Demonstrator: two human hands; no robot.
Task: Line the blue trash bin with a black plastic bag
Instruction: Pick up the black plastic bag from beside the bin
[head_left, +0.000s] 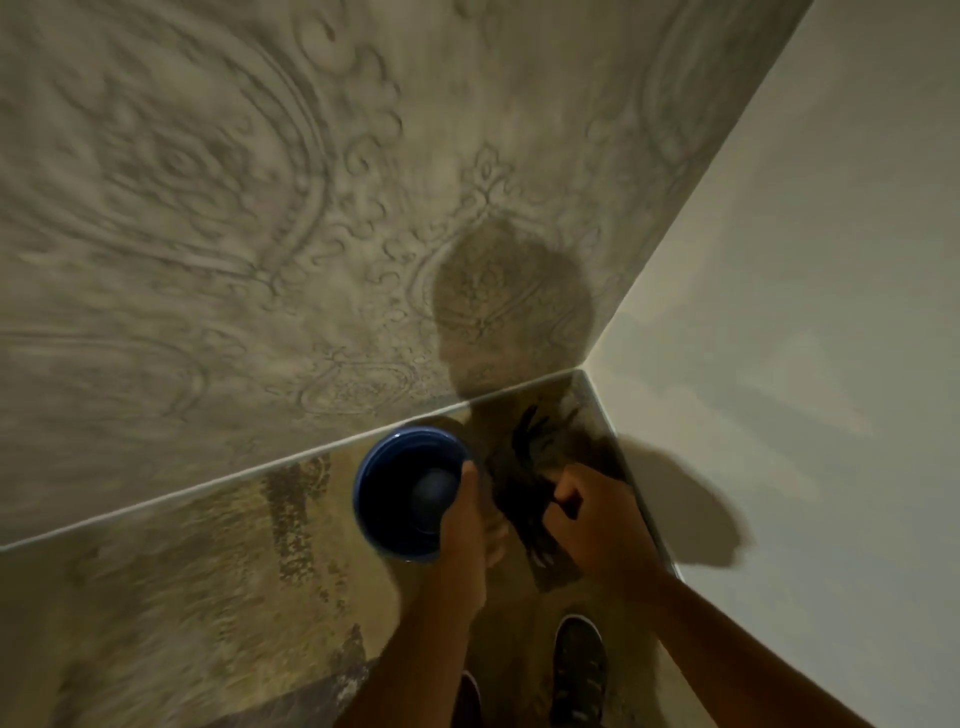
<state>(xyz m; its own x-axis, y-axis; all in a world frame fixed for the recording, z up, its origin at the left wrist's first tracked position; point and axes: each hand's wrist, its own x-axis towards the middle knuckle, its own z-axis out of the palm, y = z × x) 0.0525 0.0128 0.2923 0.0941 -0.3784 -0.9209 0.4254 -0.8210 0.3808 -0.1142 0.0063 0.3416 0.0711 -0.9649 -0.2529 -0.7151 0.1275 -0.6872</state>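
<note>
Right hand fingers curling tight, clamping the crumpled black plastic bag; bag's long axis running floor-to-wall, bunched not opened. Left hand fingers wrapping the rim of the round blue plastic trash bin, which is standing upright, mouth facing up, on the glossy floor beside the patterned wall.

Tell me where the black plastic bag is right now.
In the head view, the black plastic bag is bunched in the right hand, just right of the blue trash bin, near the room's corner; the left hand is at the bin's rim.
</note>
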